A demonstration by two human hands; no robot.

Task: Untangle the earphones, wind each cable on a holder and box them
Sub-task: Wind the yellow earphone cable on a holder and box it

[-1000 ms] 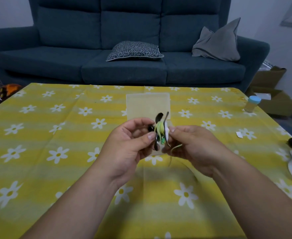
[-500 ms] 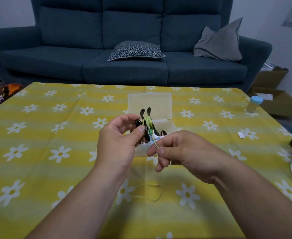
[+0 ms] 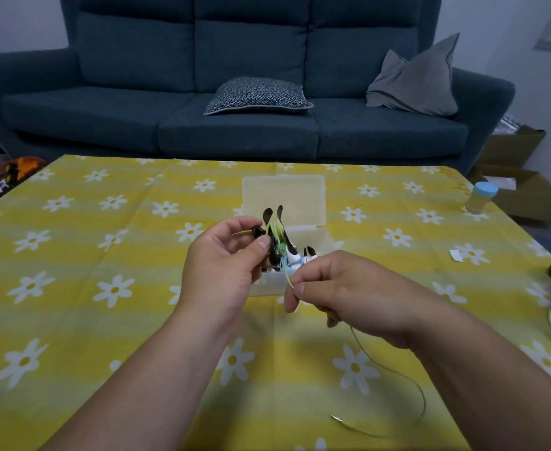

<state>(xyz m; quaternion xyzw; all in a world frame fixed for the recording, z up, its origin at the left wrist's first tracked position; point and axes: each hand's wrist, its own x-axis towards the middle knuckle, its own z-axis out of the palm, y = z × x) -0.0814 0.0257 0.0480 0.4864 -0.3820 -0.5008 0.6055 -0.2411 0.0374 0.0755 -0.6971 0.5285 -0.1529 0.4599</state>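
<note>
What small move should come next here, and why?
Probably another turn round the black holder: the left hand grips it, already partly wound, the right hand pinches the green cable just below, and a long tail lies loose on the tablecloth.

A dark blue three-seat fabric sofa (image 3: 235, 131) stands behind a table spread with a yellow striped, daisy-print tablecloth (image 3: 72, 288). A black-and-white patterned cushion (image 3: 258, 96) lies flat on the middle seat; a grey cushion (image 3: 414, 83) leans in the right corner. A small blue-capped jar (image 3: 480, 198) stands near the table's right edge, with open cardboard boxes (image 3: 521, 177) on the floor beyond.
</note>
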